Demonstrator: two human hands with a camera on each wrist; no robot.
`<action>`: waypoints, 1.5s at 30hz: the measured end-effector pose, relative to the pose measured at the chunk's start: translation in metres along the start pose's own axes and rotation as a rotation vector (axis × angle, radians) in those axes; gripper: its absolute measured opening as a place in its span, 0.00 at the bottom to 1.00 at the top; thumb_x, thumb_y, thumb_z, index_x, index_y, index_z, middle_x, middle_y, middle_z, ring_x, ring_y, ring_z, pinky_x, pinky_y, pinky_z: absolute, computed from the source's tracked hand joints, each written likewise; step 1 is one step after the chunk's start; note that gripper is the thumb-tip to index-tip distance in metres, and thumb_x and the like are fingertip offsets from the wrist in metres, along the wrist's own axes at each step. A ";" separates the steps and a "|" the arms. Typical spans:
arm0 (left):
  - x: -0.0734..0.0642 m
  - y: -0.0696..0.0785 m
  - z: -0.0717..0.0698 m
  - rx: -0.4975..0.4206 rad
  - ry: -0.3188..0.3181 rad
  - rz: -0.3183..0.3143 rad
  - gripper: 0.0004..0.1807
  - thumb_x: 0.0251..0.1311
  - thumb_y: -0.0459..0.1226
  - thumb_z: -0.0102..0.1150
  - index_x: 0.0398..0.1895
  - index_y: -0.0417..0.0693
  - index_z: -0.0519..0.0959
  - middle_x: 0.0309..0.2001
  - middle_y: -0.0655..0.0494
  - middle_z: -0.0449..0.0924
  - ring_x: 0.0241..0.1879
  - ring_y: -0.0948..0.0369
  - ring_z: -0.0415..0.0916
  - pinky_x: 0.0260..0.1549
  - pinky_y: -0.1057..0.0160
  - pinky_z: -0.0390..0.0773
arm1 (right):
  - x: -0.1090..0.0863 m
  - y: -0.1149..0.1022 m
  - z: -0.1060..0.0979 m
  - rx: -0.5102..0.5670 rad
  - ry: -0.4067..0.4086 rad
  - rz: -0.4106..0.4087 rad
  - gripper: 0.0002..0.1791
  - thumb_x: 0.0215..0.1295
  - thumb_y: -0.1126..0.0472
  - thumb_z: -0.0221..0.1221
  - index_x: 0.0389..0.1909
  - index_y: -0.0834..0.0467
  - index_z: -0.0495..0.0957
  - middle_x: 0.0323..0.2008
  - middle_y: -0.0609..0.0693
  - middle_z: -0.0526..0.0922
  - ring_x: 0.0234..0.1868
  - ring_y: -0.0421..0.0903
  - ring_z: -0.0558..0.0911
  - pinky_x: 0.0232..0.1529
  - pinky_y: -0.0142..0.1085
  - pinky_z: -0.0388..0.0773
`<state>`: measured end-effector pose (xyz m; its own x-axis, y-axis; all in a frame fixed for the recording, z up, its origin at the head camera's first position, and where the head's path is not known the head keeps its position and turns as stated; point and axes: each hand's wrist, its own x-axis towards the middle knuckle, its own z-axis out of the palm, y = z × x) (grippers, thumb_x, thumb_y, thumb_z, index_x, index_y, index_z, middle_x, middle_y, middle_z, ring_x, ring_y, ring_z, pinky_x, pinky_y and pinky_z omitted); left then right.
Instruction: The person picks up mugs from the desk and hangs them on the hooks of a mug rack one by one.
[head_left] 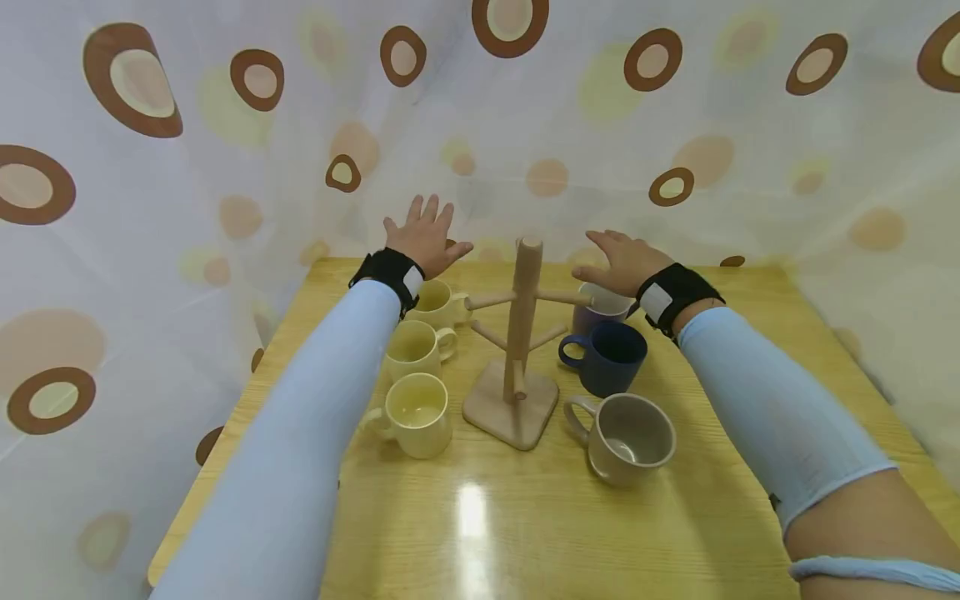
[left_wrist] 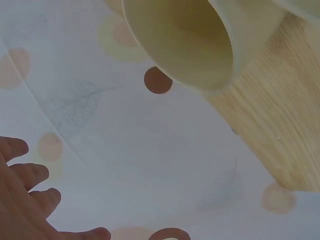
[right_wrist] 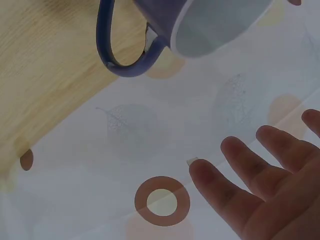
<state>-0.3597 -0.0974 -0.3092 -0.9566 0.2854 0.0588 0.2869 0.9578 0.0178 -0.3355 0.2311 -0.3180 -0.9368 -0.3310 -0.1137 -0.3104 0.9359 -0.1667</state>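
My left hand [head_left: 424, 242] hovers with spread fingers above the far yellow mug [head_left: 435, 303], holding nothing. My right hand [head_left: 621, 265] is held over the purple mug [head_left: 600, 310], its fingers extended and free of any object; it hides part of that mug. Between the hands stands a wooden mug tree [head_left: 522, 325] with bare pegs. On its left are two more yellow mugs, a middle one [head_left: 412, 350] and a near one [head_left: 418, 415]. To its right a dark blue mug [head_left: 611, 357] and a grey-beige mug [head_left: 628, 437] stand upright. The right wrist view shows the purple mug's blue handle [right_wrist: 130, 65].
All of this stands on a light wooden table [head_left: 555, 533] that shines with a reflected light near the front. A patterned curtain [head_left: 525, 117] with brown rings hangs behind the table and along its left side.
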 end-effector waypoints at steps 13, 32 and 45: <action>-0.035 0.003 -0.018 -0.169 0.007 0.159 0.44 0.63 0.65 0.34 0.75 0.53 0.42 0.76 0.48 0.34 0.72 0.53 0.27 0.63 0.28 0.46 | -0.124 0.009 0.044 0.149 0.164 -0.253 0.38 0.64 0.40 0.53 0.70 0.56 0.58 0.70 0.67 0.54 0.67 0.66 0.54 0.62 0.66 0.56; -0.123 -0.006 0.003 -0.443 0.297 0.317 0.28 0.67 0.48 0.49 0.65 0.44 0.66 0.68 0.42 0.62 0.69 0.54 0.51 0.65 0.33 0.51 | -0.183 -0.031 0.086 0.076 0.098 -0.242 0.40 0.53 0.36 0.60 0.67 0.42 0.63 0.59 0.58 0.68 0.53 0.59 0.68 0.30 0.47 0.79; -0.236 0.074 0.037 -0.712 0.345 0.605 0.26 0.64 0.43 0.54 0.64 0.45 0.66 0.57 0.48 0.76 0.57 0.60 0.69 0.54 0.55 0.75 | -0.194 -0.064 0.118 0.707 0.241 -0.546 0.39 0.52 0.63 0.65 0.66 0.53 0.63 0.59 0.49 0.69 0.57 0.47 0.68 0.53 0.44 0.71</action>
<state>-0.1146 -0.0926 -0.3583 -0.6045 0.5849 0.5408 0.7932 0.3786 0.4770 -0.1154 0.2212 -0.4005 -0.7224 -0.5961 0.3504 -0.6223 0.3396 -0.7053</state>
